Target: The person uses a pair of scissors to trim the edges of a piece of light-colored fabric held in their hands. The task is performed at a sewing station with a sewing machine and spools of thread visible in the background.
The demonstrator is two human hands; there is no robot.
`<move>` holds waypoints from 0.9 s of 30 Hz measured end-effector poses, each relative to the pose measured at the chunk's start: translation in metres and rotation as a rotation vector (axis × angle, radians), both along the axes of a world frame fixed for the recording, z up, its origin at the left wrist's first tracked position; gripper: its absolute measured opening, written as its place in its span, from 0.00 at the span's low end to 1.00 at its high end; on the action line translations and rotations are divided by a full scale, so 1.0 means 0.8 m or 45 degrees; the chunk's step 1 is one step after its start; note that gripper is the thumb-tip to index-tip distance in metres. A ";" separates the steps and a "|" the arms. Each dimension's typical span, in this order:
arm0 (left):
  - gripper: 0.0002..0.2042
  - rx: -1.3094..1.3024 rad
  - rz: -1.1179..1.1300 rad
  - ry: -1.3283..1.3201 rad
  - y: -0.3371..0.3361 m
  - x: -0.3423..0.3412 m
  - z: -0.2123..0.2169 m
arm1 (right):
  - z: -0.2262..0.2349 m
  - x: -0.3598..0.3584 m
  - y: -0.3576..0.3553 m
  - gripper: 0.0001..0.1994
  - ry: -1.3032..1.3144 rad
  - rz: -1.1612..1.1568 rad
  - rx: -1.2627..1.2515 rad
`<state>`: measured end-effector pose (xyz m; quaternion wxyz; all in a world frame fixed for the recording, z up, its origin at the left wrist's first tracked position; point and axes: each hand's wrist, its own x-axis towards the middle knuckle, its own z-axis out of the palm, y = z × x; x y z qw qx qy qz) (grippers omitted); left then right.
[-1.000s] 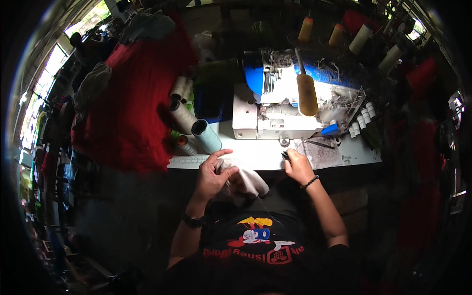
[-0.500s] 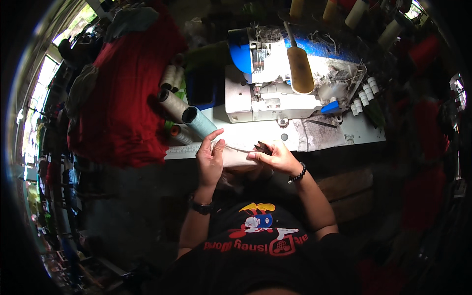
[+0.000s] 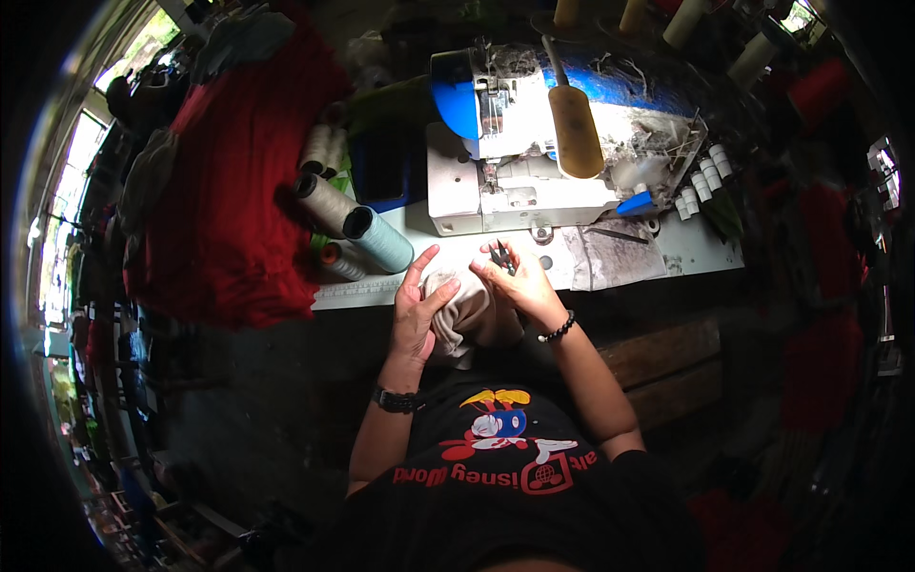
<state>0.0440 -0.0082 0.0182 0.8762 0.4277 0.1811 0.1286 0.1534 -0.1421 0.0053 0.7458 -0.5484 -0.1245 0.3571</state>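
Beige cloth (image 3: 481, 319) hangs bunched in loose folds between my hands at the table's front edge. My left hand (image 3: 416, 315) is beside the cloth's left side, thumb and index finger spread apart. Its thumb lies against the folds; the lower fingers are partly hidden. In my right hand (image 3: 526, 286) is a pair of small black thread snips (image 3: 502, 257), their points facing up and away from me. That hand's fingers curl around the snips, above the cloth's right side.
Beyond my hands stands a white-and-blue sewing machine (image 3: 519, 208) under a yellowish lamp (image 3: 576, 133). A light blue thread cone (image 3: 389, 244) and other cones lie left. Red fabric (image 3: 238, 181) is heaped farther left. A stained cloth (image 3: 610, 255) lies on the white table (image 3: 701, 250).
The cloth, held flat and stretched between both hands before, now hangs crumpled. My left hand's fingers have spread, and my right hand has lifted slightly with the snips turned upward.
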 end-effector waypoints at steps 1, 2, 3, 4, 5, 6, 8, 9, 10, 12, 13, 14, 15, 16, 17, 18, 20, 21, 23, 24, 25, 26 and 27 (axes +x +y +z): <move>0.27 0.025 0.017 0.003 0.000 0.000 0.000 | -0.001 0.001 -0.004 0.09 -0.015 -0.015 -0.062; 0.27 0.050 0.033 0.005 0.000 0.001 0.000 | -0.001 -0.001 -0.006 0.08 -0.031 -0.030 -0.125; 0.27 0.075 0.049 0.008 0.000 0.001 0.001 | 0.002 -0.008 -0.007 0.08 -0.167 -0.097 -0.170; 0.27 0.101 0.061 -0.008 0.001 0.002 0.002 | 0.009 -0.017 -0.007 0.08 -0.311 -0.151 -0.188; 0.26 0.128 0.072 -0.024 0.002 0.002 0.002 | 0.016 -0.025 -0.006 0.08 -0.456 -0.205 -0.206; 0.26 0.155 0.084 -0.039 0.002 0.002 0.004 | 0.019 -0.032 -0.007 0.08 -0.600 -0.259 -0.222; 0.25 0.272 0.091 -0.067 0.000 0.004 0.013 | 0.016 -0.039 -0.011 0.08 -0.575 -0.135 -0.308; 0.24 0.331 0.095 -0.080 -0.001 0.004 0.015 | 0.017 -0.042 -0.010 0.08 -0.652 -0.113 -0.293; 0.24 0.365 0.079 -0.069 0.000 0.003 0.015 | 0.022 -0.046 -0.008 0.07 -0.726 -0.091 -0.279; 0.23 0.434 0.046 -0.046 0.001 0.001 0.015 | 0.040 -0.049 -0.006 0.07 -0.653 -0.045 -0.280; 0.23 0.440 0.048 -0.053 0.001 0.000 0.016 | 0.046 -0.050 -0.005 0.08 -0.617 -0.023 -0.281; 0.23 0.446 0.051 -0.060 0.000 0.000 0.017 | 0.045 -0.050 -0.005 0.08 -0.628 -0.021 -0.289; 0.23 0.452 0.055 -0.067 -0.001 0.000 0.018 | 0.041 -0.049 -0.004 0.08 -0.639 -0.018 -0.297; 0.23 0.452 0.051 -0.068 -0.001 0.000 0.019 | 0.038 -0.049 -0.002 0.08 -0.650 -0.018 -0.304; 0.23 0.453 0.048 -0.069 -0.001 -0.001 0.019 | 0.033 -0.049 -0.001 0.08 -0.669 -0.028 -0.279; 0.24 0.453 0.044 -0.069 -0.001 -0.001 0.019 | 0.028 -0.049 0.001 0.08 -0.687 -0.037 -0.254; 0.24 0.443 0.045 -0.065 -0.001 -0.001 0.022 | 0.026 -0.049 0.002 0.08 -0.692 -0.037 -0.240; 0.24 0.439 0.045 -0.063 -0.002 -0.001 0.023 | 0.028 -0.048 0.002 0.08 -0.679 -0.028 -0.248; 0.24 0.445 0.039 -0.069 -0.001 -0.002 0.023 | 0.030 -0.048 0.002 0.07 -0.663 -0.021 -0.261; 0.24 0.448 0.037 -0.072 -0.001 -0.002 0.023 | 0.029 -0.048 0.001 0.07 -0.660 -0.023 -0.263; 0.24 0.444 0.034 -0.073 -0.002 -0.002 0.023 | 0.028 -0.049 0.001 0.07 -0.657 -0.029 -0.263; 0.25 0.440 0.032 -0.074 -0.002 -0.002 0.024 | 0.027 -0.049 0.001 0.07 -0.654 -0.035 -0.262; 0.25 0.435 0.029 -0.075 -0.002 -0.002 0.024 | 0.026 -0.050 0.002 0.07 -0.653 -0.045 -0.256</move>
